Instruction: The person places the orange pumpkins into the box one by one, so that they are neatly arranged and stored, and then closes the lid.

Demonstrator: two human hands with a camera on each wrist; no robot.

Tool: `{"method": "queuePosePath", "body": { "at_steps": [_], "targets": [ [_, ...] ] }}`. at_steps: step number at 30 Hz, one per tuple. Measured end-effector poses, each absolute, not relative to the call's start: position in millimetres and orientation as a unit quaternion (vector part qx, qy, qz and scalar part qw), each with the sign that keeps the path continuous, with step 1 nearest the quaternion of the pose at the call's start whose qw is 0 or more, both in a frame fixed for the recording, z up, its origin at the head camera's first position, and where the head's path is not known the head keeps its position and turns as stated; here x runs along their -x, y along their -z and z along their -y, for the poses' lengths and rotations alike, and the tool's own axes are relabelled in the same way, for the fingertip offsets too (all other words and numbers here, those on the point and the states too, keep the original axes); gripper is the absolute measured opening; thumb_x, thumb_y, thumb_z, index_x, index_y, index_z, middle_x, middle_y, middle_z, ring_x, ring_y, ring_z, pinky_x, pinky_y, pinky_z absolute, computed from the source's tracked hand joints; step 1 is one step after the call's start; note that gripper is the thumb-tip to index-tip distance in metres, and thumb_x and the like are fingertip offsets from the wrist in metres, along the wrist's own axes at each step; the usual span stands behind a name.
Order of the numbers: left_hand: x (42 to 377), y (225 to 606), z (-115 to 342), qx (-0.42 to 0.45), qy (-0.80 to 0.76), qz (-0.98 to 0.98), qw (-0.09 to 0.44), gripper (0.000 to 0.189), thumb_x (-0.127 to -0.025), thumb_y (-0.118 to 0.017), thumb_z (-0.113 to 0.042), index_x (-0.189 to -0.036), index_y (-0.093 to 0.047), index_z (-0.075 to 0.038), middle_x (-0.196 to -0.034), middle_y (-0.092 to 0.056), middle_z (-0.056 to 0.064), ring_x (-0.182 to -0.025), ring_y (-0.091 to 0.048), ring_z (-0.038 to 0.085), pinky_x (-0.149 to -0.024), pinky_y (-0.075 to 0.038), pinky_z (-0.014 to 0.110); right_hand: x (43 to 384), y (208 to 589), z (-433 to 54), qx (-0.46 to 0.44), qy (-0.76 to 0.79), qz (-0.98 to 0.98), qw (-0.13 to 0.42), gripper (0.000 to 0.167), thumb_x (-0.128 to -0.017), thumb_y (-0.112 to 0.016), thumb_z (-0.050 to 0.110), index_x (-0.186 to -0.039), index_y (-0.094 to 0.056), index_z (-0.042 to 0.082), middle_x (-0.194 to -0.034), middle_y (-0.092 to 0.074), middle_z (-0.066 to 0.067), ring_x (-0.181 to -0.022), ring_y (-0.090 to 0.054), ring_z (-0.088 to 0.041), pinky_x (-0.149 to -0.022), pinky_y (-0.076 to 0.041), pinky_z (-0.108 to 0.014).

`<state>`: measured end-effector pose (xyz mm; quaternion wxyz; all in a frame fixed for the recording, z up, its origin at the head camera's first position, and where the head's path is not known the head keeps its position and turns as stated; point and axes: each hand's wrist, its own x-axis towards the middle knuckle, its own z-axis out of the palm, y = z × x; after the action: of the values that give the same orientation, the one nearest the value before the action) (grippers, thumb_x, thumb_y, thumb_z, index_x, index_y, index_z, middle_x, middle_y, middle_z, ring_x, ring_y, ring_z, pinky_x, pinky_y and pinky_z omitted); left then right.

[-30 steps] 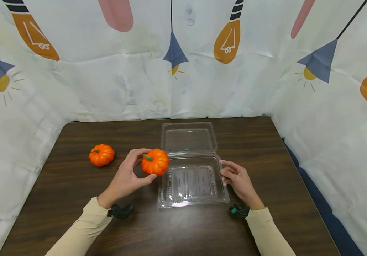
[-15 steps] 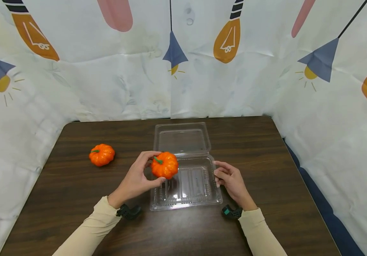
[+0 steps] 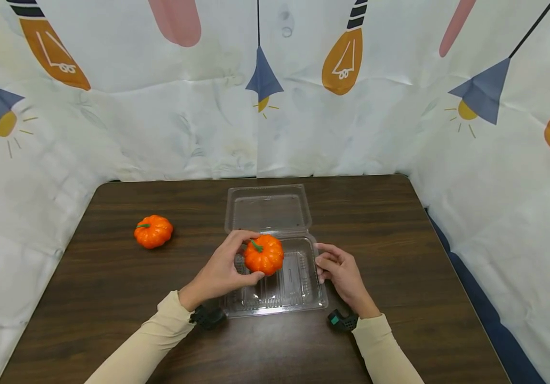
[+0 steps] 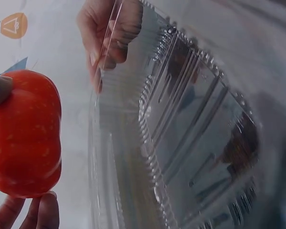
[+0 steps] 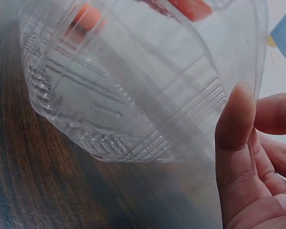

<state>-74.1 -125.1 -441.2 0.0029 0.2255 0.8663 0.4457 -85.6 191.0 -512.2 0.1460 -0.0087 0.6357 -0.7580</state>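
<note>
A small orange pumpkin (image 3: 264,255) with a green stem is held between the thumb and fingers of my left hand (image 3: 226,269). It hangs over the left half of a clear plastic clamshell container (image 3: 299,277), whose lid (image 3: 269,209) lies folded back away from me. My right hand (image 3: 342,272) pinches the container's right rim; in the right wrist view the thumb (image 5: 236,117) presses against the clear rim. The left wrist view shows the held pumpkin (image 4: 26,136) above the rim of the ribbed tray.
A second orange pumpkin (image 3: 153,232) sits on the dark wooden table (image 3: 380,213), to the left of the container. A white cloth (image 3: 159,133) printed with lamps and bulbs hangs behind and beside the table.
My left hand has carried the pumpkin rightward and nearer, from the container's left edge to over its tray. The container and my right hand have shifted left. The second pumpkin stays put.
</note>
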Motion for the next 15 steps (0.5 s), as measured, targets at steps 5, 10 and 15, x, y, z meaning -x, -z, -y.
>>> {"method": "queuePosePath", "body": {
  "at_steps": [5,10,15],
  "targets": [
    [75.2,442.3,117.9,-0.240,-0.434,-0.868,0.014,0.074,-0.077,-0.088,-0.027,-0.142,-0.052,-0.022,-0.136,-0.055,0.001,-0.110,-0.056,0.013,-0.092,-0.058,0.043,84.5,514.3,-188.7,0.003,0.758,-0.635,0.148,0.049,-0.098,-0.067,0.005,-0.143,-0.051,-0.007,-0.084,-0.067,0.007,-0.063,-0.060,-0.007,-0.054,-0.055,-0.020],
    [76.9,443.8,112.6,-0.240,-0.438,-0.865,0.045,0.073,-0.078,-0.087,-0.027,-0.142,-0.052,-0.025,-0.135,-0.054,-0.001,-0.108,-0.055,0.013,-0.092,-0.058,0.045,84.6,515.9,-188.3,0.003,0.758,-0.635,0.150,0.050,-0.098,-0.068,0.006,-0.143,-0.052,-0.007,-0.084,-0.067,0.006,-0.064,-0.060,-0.007,-0.055,-0.055,-0.020],
    [79.6,445.4,110.0,-0.245,-0.430,-0.867,0.061,0.072,-0.078,-0.087,-0.027,-0.141,-0.052,-0.024,-0.136,-0.053,-0.001,-0.110,-0.056,0.015,-0.093,-0.059,0.046,85.3,517.2,-188.4,0.002,0.757,-0.636,0.148,0.048,-0.098,-0.068,0.006,-0.141,-0.052,-0.008,-0.084,-0.067,0.005,-0.063,-0.060,-0.008,-0.055,-0.056,-0.020]
  ]
}}
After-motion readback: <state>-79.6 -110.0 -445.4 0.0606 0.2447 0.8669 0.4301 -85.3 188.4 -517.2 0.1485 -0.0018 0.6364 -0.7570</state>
